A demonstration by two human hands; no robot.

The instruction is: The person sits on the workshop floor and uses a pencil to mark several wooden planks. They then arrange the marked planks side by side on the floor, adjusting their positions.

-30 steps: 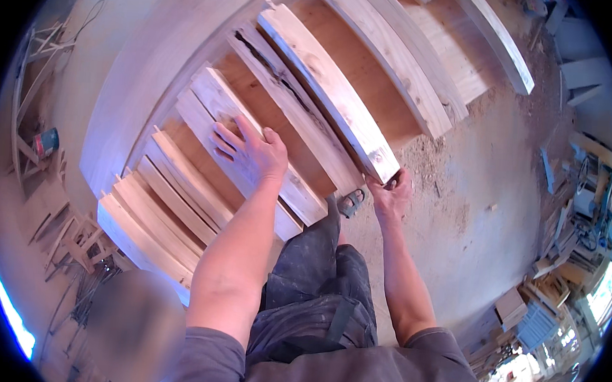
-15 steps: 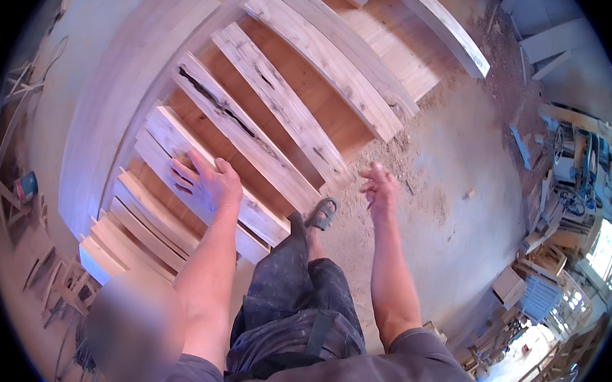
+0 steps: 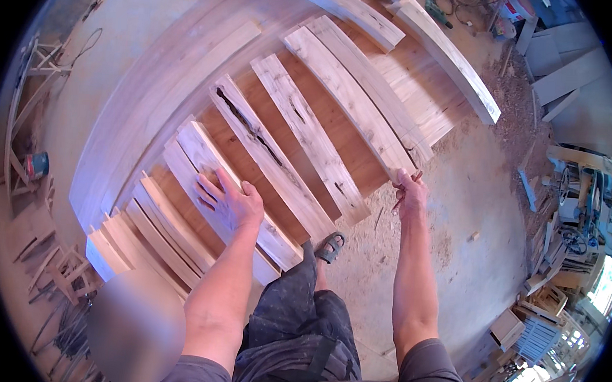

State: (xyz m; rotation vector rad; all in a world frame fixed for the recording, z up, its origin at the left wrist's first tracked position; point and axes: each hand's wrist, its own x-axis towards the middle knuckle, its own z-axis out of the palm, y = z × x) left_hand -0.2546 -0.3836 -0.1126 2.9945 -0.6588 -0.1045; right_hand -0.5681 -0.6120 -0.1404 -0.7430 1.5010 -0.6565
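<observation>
The right hand [image 3: 411, 194] has its fingers drawn in narrowly around what looks like a thin reddish stick [image 3: 396, 205], at the near end of a knotty plank [image 3: 345, 106]; whether this grip also takes the wood, I cannot tell. The left hand [image 3: 232, 204] rests flat, fingers spread wide, on a pair of pale boards [image 3: 275, 252]. The knotty plank lies across a brown wood panel [image 3: 356, 155]; it looks stiff, dry and fairly heavy, best held near both ends. A cracked plank [image 3: 292, 190], split along its grain, seems weaker. A neighbouring plank [image 3: 374, 84] lies close along the far side, crowding fingers there. Narrow slats [image 3: 158, 232] lie leftward; a sandalled foot [image 3: 331, 247] stands by the cracked plank's end, on debris-strewn floor [image 3: 449, 240].
</observation>
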